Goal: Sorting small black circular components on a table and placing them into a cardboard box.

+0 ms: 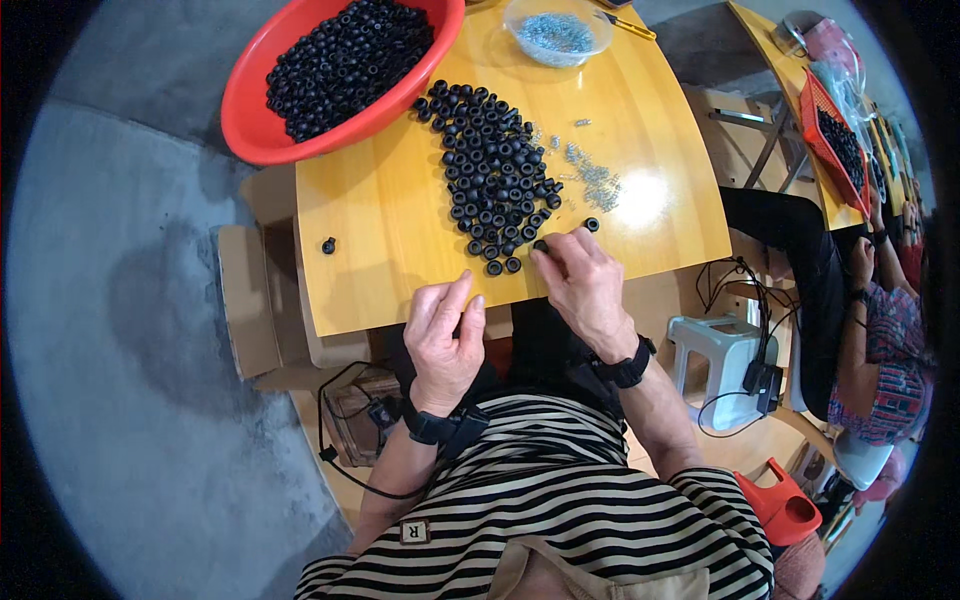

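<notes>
A pile of small black round plastic pieces [497, 165], many with a hole in the end, spreads over the middle of the yellow table [380, 220]. At its near edge my right hand [588, 288] pinches one black piece [541, 246] between thumb and fingertips. My left hand [443, 338] is raised over the table's front edge with index finger and thumb apart, and nothing shows between them. Small silvery springs [598, 183] lie scattered to the right of the pile. A single black piece [591, 225] rests just beyond my right hand.
A red basin [245, 110] full of black pieces stands far left. A clear tub [560, 57] of springs and a yellow cutter [632, 26] are at the back. One stray black piece [328, 245] lies left. At right, another person sits near a red basket [838, 150] and a stool [715, 365].
</notes>
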The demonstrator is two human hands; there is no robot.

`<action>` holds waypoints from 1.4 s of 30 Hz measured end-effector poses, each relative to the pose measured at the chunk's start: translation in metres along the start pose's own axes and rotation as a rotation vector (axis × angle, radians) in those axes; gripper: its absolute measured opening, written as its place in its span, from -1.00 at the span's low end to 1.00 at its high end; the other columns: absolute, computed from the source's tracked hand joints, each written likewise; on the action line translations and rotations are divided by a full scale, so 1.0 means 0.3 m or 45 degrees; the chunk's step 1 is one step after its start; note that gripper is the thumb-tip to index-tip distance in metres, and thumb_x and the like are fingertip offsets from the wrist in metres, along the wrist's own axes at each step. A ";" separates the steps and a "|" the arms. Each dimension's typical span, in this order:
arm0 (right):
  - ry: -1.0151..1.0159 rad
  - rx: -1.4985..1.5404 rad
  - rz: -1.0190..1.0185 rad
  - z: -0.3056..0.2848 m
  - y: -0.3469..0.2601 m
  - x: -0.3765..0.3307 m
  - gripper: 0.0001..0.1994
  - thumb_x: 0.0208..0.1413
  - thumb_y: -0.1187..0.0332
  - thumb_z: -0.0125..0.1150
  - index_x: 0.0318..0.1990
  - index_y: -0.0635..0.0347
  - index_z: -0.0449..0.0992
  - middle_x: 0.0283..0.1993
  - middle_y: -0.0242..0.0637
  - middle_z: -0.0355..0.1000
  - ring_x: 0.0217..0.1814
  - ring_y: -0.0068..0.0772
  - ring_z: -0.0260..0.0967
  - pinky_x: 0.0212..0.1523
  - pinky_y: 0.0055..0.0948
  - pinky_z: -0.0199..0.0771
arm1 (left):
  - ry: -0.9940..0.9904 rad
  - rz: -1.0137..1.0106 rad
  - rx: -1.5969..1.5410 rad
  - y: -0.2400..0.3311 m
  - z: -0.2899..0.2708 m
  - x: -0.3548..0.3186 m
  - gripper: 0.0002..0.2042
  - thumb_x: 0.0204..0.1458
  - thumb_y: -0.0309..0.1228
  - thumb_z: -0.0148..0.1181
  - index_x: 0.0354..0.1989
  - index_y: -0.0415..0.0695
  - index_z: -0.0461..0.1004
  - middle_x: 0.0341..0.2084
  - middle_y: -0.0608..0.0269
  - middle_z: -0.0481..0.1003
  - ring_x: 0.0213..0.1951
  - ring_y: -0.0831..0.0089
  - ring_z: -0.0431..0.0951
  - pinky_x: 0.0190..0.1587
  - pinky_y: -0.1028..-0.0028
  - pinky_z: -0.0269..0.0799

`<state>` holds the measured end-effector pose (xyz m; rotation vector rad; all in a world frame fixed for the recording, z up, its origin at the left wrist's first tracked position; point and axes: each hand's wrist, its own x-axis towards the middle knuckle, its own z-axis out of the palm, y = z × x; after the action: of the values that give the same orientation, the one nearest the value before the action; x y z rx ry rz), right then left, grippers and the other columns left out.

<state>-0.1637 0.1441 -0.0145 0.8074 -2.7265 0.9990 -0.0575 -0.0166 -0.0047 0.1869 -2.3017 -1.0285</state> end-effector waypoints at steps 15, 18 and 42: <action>-0.119 0.896 -0.130 -0.089 -0.099 -0.070 -0.76 0.00 0.59 0.34 -0.14 0.24 0.56 -0.21 -0.22 0.48 -0.28 -0.38 0.47 -0.26 -0.47 0.50 | -0.582 -1.058 -1.456 0.004 -0.008 0.026 -0.71 0.13 -0.58 0.19 0.04 -0.33 0.50 -0.25 0.17 0.59 -0.36 0.53 0.56 -0.25 0.59 0.51; -0.163 0.918 -0.054 -0.101 -0.108 -0.061 -0.81 0.01 0.57 0.32 -0.19 0.30 0.54 -0.23 -0.19 0.47 -0.31 -0.31 0.50 -0.29 -0.40 0.54 | -0.494 -1.085 -1.418 -0.001 0.005 0.005 -0.72 0.11 -0.59 0.21 0.01 -0.33 0.51 -0.27 0.11 0.60 -0.37 0.47 0.59 -0.22 0.54 0.54; 0.260 -0.143 0.043 -0.012 0.081 0.120 -0.91 0.02 0.43 0.29 -0.34 0.21 0.51 -0.40 -0.23 0.37 -0.35 -0.17 0.40 -0.32 -0.24 0.39 | -0.340 -0.979 -1.484 -0.023 0.006 -0.001 -0.71 0.06 -0.65 0.24 -0.01 -0.31 0.49 -0.30 0.03 0.60 -0.27 0.38 0.63 -0.16 0.43 0.59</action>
<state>-0.2073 0.1458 -0.0149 0.6069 -2.6019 0.8732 -0.0590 -0.0202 -0.0108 0.4663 -1.4315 -2.7037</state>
